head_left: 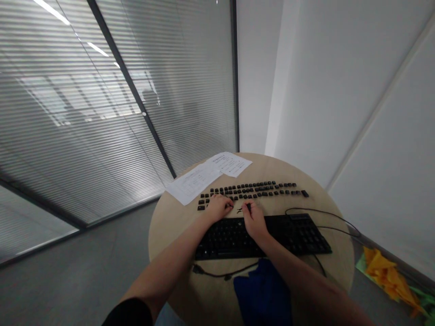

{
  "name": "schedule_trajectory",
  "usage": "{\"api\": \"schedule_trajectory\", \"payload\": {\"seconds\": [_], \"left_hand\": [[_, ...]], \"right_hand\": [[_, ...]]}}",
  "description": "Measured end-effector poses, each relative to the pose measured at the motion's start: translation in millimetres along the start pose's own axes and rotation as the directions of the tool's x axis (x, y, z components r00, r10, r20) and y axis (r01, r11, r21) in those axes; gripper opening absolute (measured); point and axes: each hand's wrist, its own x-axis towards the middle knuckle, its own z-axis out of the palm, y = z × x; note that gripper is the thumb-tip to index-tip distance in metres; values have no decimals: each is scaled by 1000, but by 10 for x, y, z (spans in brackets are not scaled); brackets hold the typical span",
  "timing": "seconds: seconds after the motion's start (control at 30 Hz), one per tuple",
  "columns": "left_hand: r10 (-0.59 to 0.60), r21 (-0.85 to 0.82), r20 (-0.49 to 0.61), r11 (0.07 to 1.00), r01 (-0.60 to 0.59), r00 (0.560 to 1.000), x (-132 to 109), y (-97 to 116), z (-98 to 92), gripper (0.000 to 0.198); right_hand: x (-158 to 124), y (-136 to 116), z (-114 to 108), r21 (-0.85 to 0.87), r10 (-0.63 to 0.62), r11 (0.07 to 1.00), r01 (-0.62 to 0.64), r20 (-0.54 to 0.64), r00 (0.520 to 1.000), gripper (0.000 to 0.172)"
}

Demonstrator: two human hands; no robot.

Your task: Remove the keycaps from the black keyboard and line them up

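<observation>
A black keyboard point(224, 240) lies across the round table, many of its keys still showing at the left and far right. Loose black keycaps point(260, 189) are laid out in rows beyond it. My right hand point(254, 220) is closed above the keyboard's back edge around a small dark tool with thin prongs, which looks like a keycap puller point(239, 210). Just left of the prongs, my left hand point(219, 207) is closed, fingertips pinched on what appears to be a small black keycap point(229, 205). It covers part of the keycap rows.
Printed paper sheets point(197, 180) lie at the table's back left. A thin cable point(340, 217) loops off the right edge, and another cable point(217, 275) runs in front of the keyboard. Blue cloth point(261, 294) sits at the near edge; orange material point(387, 274) is on the floor.
</observation>
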Motion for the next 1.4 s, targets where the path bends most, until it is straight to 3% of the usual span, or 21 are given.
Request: {"api": "schedule_trajectory", "payload": {"seconds": [0.37,0.5,0.63,0.77,0.9,1.1,1.4], "left_hand": [[11,70,-35,998,-8,999,-62,30,-84,10],[-13,-11,-139,1000,12,990,-189,65,-225,8],[-151,-157,-253,981,114,956,-426,128,-365,6],[-134,-319,-151,944,81,979,-597,196,-319,10],[22,-393,-40,919,-36,999,-618,215,-174,11],[241,-443,16,872,-209,970,-598,144,-111,34],[255,-445,62,872,-202,965,-559,64,-42,34]], "right_hand": [[-13,-1,19,4,14,1000,-14,32,999,18],[-11,4,23,11,10,1000,-10,9,1000,19],[-21,24,36,24,24,999,-24,-16,1000,22],[-38,28,35,68,61,996,-64,53,997,23],[-30,-14,-13,155,103,980,-126,145,984,25],[72,-137,-225,287,74,947,-144,240,968,33],[230,-342,-578,332,184,908,-257,235,954,42]]}}
